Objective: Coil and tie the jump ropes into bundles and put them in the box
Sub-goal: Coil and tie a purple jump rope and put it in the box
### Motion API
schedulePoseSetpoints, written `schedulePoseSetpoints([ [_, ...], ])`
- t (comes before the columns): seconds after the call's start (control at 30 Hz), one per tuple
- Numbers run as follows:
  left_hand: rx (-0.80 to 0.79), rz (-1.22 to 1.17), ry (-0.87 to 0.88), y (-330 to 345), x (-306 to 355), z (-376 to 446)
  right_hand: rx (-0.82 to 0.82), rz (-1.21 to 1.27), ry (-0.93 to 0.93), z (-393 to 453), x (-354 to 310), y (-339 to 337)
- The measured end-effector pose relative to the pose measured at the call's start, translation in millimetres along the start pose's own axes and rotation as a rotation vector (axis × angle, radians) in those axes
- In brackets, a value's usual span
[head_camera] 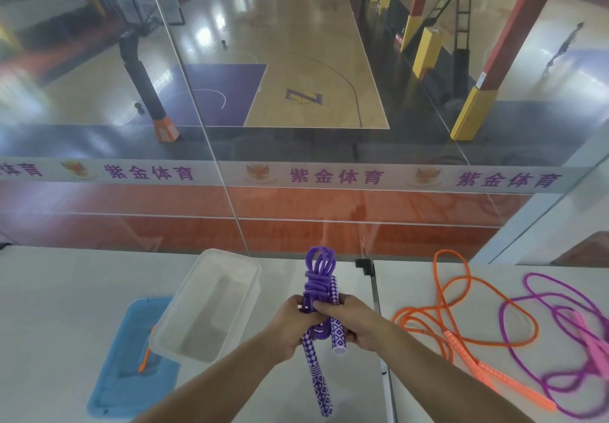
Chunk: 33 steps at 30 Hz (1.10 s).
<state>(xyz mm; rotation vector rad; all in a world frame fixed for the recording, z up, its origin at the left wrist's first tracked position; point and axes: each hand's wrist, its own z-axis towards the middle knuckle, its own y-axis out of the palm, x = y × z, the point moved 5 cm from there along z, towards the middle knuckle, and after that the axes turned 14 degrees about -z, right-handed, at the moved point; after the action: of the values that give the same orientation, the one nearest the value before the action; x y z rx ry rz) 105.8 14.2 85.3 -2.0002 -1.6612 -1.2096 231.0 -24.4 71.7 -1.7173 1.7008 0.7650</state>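
One purple jump rope [319, 286] is coiled and nearly tied; my left grip [293, 319] and right grip [346, 317] clench it above the counter [49, 307] middle. Left, the clear box [207, 307] on its blue lid [131, 360] waits. Orange rope [461, 320] and magenta rope [560, 323] sprawl loose at the right edge.

Three jump ropes: purple [319, 286], orange [461, 320], magenta [560, 323]; one box [211, 304]; one lid [131, 356].

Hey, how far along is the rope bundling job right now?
Early on. Done: nothing is in the clear box yet. In hand: the left hand and right hand grip the purple rope, coiled and wrapped, apparently finishing its tie. Left: the orange rope and the pink-handled rope lie loose on the table.
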Motion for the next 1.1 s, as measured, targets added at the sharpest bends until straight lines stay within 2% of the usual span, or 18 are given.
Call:
schedulePoseSetpoints([
  [0.17, 0.008, -0.116, -0.092, -7.8, -3.6, 1.2, 0.055, 0.004, -0.056, 1.9, -3.3, -5.4],
  [0.27, 0.094, -0.040, -0.041, -13.3, 2.0, 4.6, 0.162, -0.205, -0.033, -1.3, -6.8, -11.4],
  [0.37, 0.253, 0.065, 0.066, -20.6, 3.0, 9.5, 0.326, -0.453, -0.036, -3.3, -12.6, -18.0],
  [0.47, 0.266, -0.047, 0.005, -14.0, -14.2, 5.6, 0.426, -0.668, -0.121, -2.8, -15.0, -16.6],
  [0.6, 0.099, -0.171, -0.141, -2.6, -30.7, -4.7, 0.368, -0.523, -0.127, 1.7, -0.3, -14.2],
  [0.7, -0.026, -0.207, -0.107, -0.8, -29.5, -7.3, 0.317, -0.369, -0.062, 1.7, 6.3, -11.0],
  [0.83, -0.007, -0.141, -0.028, -8.0, -25.0, -2.5, 0.136, -0.192, 0.079, 1.3, 13.6, -14.5],
  [0.97, -0.023, -0.003, 0.027, -12.2, -19.8, 1.4, 0.064, -0.264, 0.128, 0.1, 13.3, -25.6],
  [1.1, -0.006, 0.126, 0.091, -14.5, -15.0, 4.1, 0.049, -0.546, 0.182, -9.8, 1.8, -30.9],
])
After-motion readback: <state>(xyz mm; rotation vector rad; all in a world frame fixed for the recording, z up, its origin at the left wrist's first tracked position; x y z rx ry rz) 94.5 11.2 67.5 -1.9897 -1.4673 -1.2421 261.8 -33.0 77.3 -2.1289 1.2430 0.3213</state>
